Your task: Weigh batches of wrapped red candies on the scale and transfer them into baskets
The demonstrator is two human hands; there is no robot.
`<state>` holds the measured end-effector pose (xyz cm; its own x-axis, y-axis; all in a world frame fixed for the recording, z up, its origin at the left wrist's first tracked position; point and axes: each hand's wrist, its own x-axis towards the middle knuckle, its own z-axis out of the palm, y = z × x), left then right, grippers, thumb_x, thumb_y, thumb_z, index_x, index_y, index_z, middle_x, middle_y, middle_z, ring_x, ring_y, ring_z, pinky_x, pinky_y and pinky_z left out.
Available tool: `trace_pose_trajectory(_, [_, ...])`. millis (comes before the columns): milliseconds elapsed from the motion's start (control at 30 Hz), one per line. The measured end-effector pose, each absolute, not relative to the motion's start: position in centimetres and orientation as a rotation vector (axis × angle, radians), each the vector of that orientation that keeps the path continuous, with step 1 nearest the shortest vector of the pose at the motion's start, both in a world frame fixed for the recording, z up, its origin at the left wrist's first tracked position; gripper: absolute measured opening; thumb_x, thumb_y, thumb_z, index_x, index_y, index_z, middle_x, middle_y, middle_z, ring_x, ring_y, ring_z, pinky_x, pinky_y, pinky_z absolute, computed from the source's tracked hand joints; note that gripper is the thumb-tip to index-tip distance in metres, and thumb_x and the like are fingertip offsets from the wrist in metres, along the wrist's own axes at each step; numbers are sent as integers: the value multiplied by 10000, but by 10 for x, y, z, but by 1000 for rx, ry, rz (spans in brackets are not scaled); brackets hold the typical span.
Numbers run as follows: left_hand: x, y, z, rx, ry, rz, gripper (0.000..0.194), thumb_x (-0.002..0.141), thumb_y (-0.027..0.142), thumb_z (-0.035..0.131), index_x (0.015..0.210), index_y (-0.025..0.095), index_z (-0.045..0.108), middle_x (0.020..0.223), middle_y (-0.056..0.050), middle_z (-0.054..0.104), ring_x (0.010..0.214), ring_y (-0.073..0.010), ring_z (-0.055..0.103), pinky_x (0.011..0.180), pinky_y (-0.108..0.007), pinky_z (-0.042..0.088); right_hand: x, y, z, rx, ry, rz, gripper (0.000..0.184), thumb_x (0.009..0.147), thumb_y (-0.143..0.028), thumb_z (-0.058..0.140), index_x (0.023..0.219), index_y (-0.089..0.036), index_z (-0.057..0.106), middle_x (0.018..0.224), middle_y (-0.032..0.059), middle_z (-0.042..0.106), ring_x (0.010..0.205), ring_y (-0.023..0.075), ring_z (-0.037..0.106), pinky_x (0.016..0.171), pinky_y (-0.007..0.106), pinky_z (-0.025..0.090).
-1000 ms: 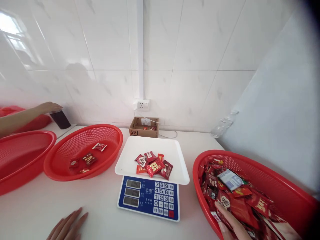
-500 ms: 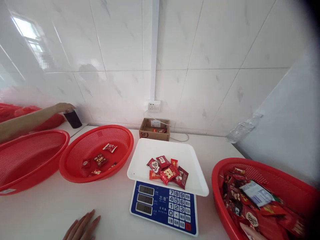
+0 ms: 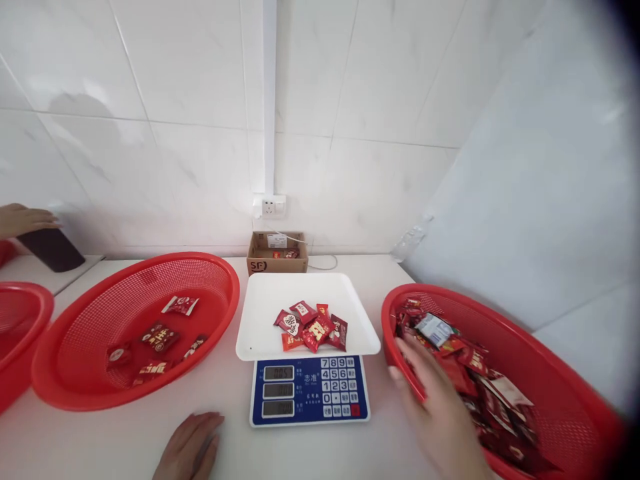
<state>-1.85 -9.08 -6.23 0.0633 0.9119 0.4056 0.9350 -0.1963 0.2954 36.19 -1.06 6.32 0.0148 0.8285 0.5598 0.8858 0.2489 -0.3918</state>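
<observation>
On the white table rests my left hand, its fingers loosely bent and the thumb apart, with nothing plainly held. My right hand is smeared by motion over the near left rim of the right red basket; whether its fingers hold anything is unclear. That basket contains many wrapped snack packets, mostly red, and a silver-white packet. Between my hands stands a blue digital scale with a white tray. Several small red snack packets lie in a pile on the tray.
At left, a red mesh basket holds several packets. Another red basket is cut off by the left edge. Another person's hand touches a dark cylinder. A small cardboard box sits behind the scale, below a wall socket.
The view has turned rightward. My right hand has risen from among the packets to the basket's left rim. My left hand's fingers are more bent. The packets on the tray look unmoved.
</observation>
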Motion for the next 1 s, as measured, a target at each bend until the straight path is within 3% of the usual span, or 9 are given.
trace_pose_trajectory(100, [-11,-79,-52,-2277,-1948,-834,265,778,393,505,962,292,666,968,3,687,909,-199,639,777,-315,557,326,-1,63,-1526,-1949,86,447,860,-430,407,1259,-234,459,1317,92,471,1218,253,419,961,439,396])
trace_pose_trajectory(267, [-7,-75,-49,-2326,-1911,-809,281,766,420,519,970,298,668,1008,-12,677,935,-222,630,791,-353,552,288,18,66,-1660,-2130,204,539,882,-437,345,1348,-165,347,1323,153,457,1262,293,350,1023,571,217])
trace_pose_trajectory(500, [-5,-81,-54,-2358,-2009,-937,277,749,432,541,964,310,665,1025,-18,671,983,-243,611,835,-394,529,272,22,73,-1611,-2143,346,574,882,-451,332,1377,-165,288,1398,133,357,1306,256,274,1048,528,211])
trace_pose_trajectory(633, [-10,-85,-49,-2122,-2543,-1347,364,780,462,477,1071,270,582,1089,-37,644,1043,-233,580,858,-387,514,290,10,61,-1562,-1949,349,520,872,-412,381,1337,-184,356,1393,112,367,1277,241,332,1020,460,325])
trace_pose_trajectory(767, [-19,-87,-32,-1645,-2908,-1999,480,728,563,498,1060,218,525,968,-72,671,954,-250,621,843,-401,516,318,-13,28,-1431,-1734,298,377,852,-338,445,1203,-210,495,1292,99,472,1131,231,495,890,384,472])
trace_pose_trajectory(900, [-23,-86,-9,-1203,-2844,-2539,460,703,545,552,993,187,542,838,-56,666,854,-232,643,836,-389,515,340,-39,-3,-1473,-1582,312,312,825,-349,484,1073,-175,555,1079,125,564,862,197,596,714,338,527])
trace_pose_trajectory(1000, [-22,-81,8,-1066,-2671,-2778,393,706,500,576,926,174,570,750,-37,652,781,-202,637,808,-379,520,350,-50,-16,-1561,-1457,390,319,800,-399,504,1015,-172,565,1001,114,581,820,194,584,682,333,513])
